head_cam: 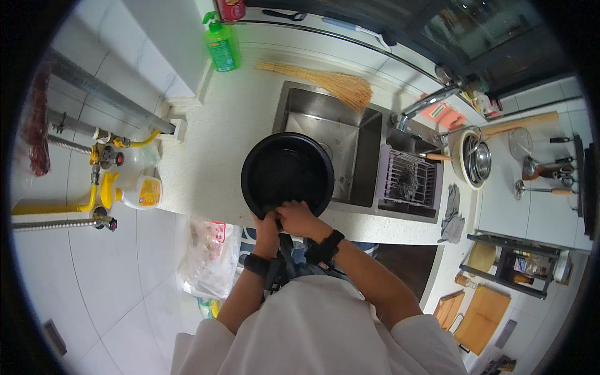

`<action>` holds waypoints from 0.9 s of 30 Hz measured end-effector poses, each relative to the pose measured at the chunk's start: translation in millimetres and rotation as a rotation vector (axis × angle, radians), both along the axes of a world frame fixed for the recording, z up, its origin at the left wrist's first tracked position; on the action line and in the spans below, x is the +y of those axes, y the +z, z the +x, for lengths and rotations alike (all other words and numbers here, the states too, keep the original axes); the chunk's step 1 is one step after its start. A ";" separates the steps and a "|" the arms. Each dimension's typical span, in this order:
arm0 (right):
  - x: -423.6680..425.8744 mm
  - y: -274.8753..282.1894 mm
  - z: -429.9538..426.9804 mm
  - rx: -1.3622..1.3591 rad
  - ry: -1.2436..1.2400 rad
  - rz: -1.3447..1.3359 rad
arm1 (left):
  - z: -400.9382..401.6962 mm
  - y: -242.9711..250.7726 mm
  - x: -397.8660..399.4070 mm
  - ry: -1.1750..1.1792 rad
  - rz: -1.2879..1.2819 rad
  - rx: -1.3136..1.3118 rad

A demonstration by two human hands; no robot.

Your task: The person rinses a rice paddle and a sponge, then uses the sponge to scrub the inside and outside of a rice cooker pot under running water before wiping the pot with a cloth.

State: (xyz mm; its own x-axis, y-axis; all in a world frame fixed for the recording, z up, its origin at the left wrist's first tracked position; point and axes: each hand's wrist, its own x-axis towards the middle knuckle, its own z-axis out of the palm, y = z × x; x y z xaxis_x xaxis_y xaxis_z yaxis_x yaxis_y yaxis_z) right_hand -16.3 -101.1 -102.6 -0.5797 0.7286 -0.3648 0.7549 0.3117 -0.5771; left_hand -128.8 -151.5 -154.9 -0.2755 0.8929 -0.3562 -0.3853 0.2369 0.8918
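A round black pan (288,171) sits at the left edge of the steel sink, partly over the white counter, its near rim towards me. My left hand (266,226) is at that near rim, its fingers partly hidden behind the other hand and the rim. Beside it, my right hand (300,219) reaches over the rim with bent fingers. The two hands meet near the pan's handle area, and whether either one grips it is hard to tell. Both wrists wear black bands.
The sink basin (323,126) lies behind and right of the pan. A straw whisk broom (323,79) rests along its back edge. A faucet (426,105) and a purple drain basket (412,180) are further right. A green pump bottle (222,47) stands back left; a spray bottle (140,192) lies left.
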 end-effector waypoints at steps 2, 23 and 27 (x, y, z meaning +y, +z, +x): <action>-8.8 8.4 15.8 -0.011 -0.014 0.165 | 0.4 6.5 6.3 0.033 -0.108 -0.086; -2.2 -4.0 107.8 -0.111 -0.075 -0.186 | 75.7 41.8 36.7 -0.164 -0.421 -0.129; 2.1 -24.4 89.1 0.369 -0.082 -0.071 | 78.2 13.9 24.5 -0.273 -0.134 -0.008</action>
